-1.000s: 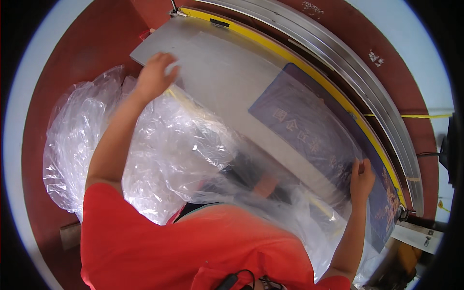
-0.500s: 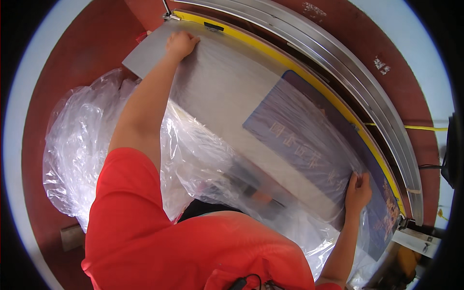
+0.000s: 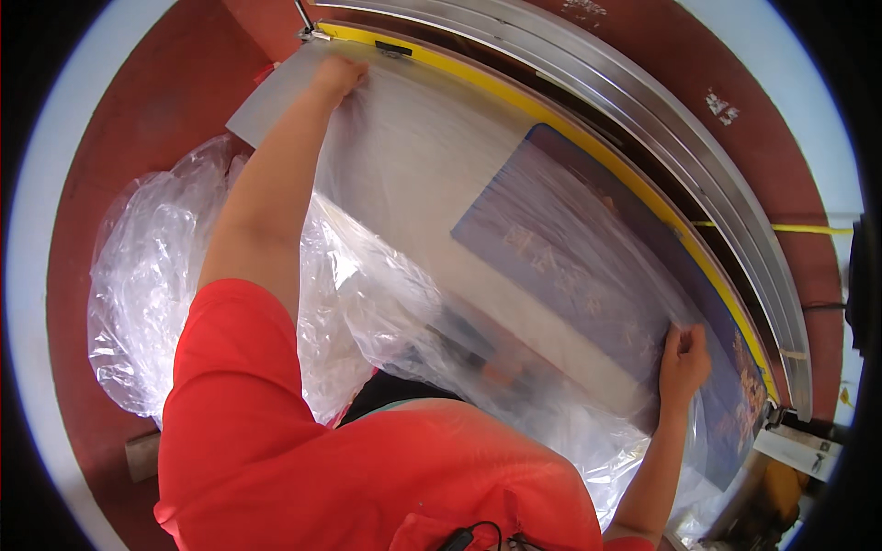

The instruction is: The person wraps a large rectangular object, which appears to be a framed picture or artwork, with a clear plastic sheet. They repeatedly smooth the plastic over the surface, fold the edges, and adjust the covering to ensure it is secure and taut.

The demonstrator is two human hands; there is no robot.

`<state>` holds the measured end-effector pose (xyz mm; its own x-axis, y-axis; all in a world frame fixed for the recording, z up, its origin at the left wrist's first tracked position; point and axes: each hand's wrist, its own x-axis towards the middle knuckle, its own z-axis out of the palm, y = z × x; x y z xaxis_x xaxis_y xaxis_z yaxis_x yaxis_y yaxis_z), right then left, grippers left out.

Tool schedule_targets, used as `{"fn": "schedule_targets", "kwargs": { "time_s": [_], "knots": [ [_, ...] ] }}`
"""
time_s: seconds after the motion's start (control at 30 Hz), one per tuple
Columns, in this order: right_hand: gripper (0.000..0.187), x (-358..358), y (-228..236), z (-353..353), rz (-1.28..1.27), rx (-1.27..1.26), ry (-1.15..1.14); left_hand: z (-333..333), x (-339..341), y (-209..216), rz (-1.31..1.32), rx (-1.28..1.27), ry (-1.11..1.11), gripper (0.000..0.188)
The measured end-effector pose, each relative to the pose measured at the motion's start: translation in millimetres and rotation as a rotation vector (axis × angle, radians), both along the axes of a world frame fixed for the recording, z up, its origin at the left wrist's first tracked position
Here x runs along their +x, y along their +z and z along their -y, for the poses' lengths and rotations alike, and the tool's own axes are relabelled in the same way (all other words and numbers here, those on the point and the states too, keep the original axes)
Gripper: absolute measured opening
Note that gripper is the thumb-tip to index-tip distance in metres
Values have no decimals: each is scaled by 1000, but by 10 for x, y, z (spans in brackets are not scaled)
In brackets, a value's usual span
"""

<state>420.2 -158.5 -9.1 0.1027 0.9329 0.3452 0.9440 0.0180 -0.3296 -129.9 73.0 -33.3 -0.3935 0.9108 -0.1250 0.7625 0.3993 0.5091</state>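
A sheet of clear plastic film (image 3: 413, 119) is stretched between my two hands over a pale flat surface. My left hand (image 3: 338, 81), at the far left end of the surface, is closed on one edge of the film. To the right, my right hand (image 3: 685, 365) pinches the film, and the plastic creases toward its fingers. Beneath the film lies a dark blue panel (image 3: 570, 239) with pale lettering. The pale surface (image 3: 276, 87) shows bare beyond my left hand. Loose film also hangs in folds between the surface and my body.
A big crumpled heap of clear plastic (image 3: 152, 285) lies to my left. Along the far edge runs a yellow strip (image 3: 514, 78), with a curved-looking metal rail (image 3: 643, 119) behind it. The floor (image 3: 101, 184) is reddish brown. A yellow cable (image 3: 808, 229) extends at the right.
The view has shifted slightly. Both hands keep their grip on the film, which stays stretched over the blue panel; its creases have changed a little.
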Motion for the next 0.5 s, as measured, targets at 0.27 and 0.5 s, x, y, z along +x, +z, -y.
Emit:
{"fn": "schedule_targets", "kwargs": {
  "time_s": [0.27,0.5],
  "knots": [
    [14,1534,296,1614,-586,-1250,-267,252,-919,-451,-992,307,-215,30],
    [24,2743,2522,2514,754,134,-840,133,-953,-576,-662,250,-111,36]
  ]
}}
